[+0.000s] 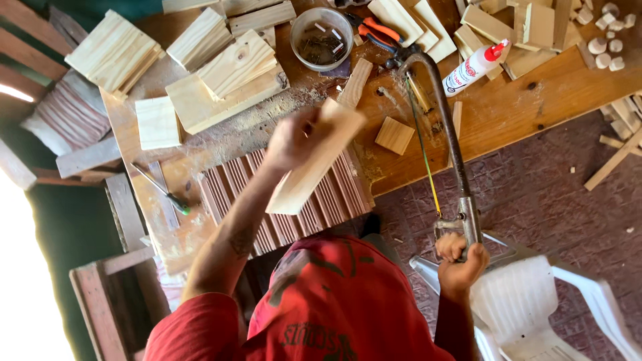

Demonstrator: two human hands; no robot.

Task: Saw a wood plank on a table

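Left hand [292, 139] closed around a pale wooden board [314, 160], lifted over the workbench [535, 100], fingers partly hidden behind it. Right hand [460, 257] clenched on the handle of a hacksaw [445, 127], near the white plastic chair [535, 307]. Saw's far end blurry among wood pieces.

Your wooden workbench [535, 100] fills the upper frame, dusted with sawdust. At lower right you have a white plastic chair [535, 307] on a reddish-brown textured floor [568, 180]. At left, slatted wooden furniture [40, 40] with a striped cushion [67, 117]. Glaring daylight washes out the lower left edge.
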